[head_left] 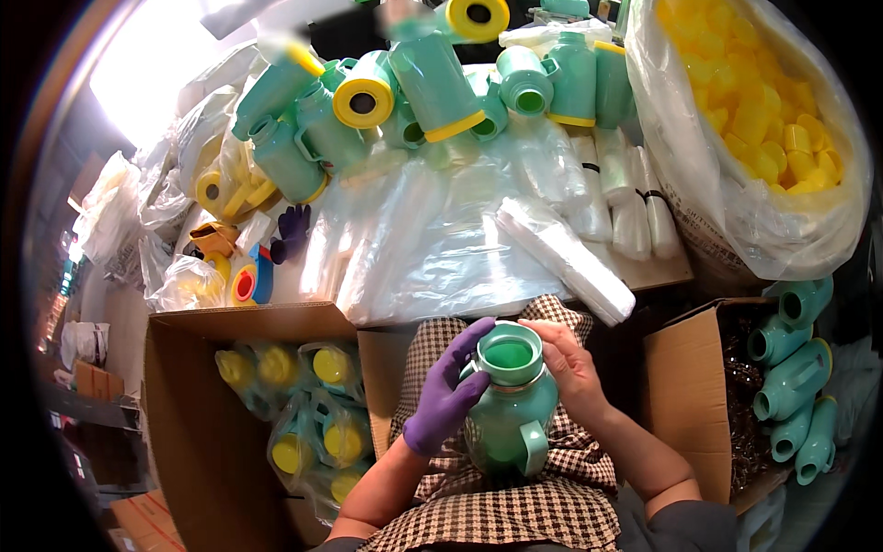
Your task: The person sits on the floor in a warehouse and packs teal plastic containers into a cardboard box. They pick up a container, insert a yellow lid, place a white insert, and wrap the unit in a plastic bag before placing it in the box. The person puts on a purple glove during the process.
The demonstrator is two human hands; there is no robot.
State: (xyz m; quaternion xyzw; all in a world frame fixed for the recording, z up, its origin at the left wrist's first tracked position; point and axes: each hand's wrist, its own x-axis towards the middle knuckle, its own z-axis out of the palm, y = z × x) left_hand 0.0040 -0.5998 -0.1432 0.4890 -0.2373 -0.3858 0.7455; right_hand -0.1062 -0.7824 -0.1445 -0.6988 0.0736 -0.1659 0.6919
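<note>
A green plastic thermos jug (pixel 497 432) stands between my legs on a checkered apron (pixel 515 524), its handle toward me and its wide round mouth facing up. My left hand (pixel 443 396), in a purple glove, wraps the left side of the jug's neck, with the thumb near the rim. On the other side my bare right hand (pixel 572 375) presses its fingers against the collar (pixel 510 370) at the neck. The inside of the mouth looks bright green. Some fingertips are hidden behind the rim.
Clear plastic bags (pixel 451 244) cover the table, with several green jugs (pixel 432 83) behind. A big sack of yellow parts (pixel 681 120) stands at right. Left is a carton (pixel 248 322) of bagged yellow-capped jugs; right, a carton (pixel 685 396) beside stacked jugs (pixel 793 382). A purple glove (pixel 292 230) lies at left.
</note>
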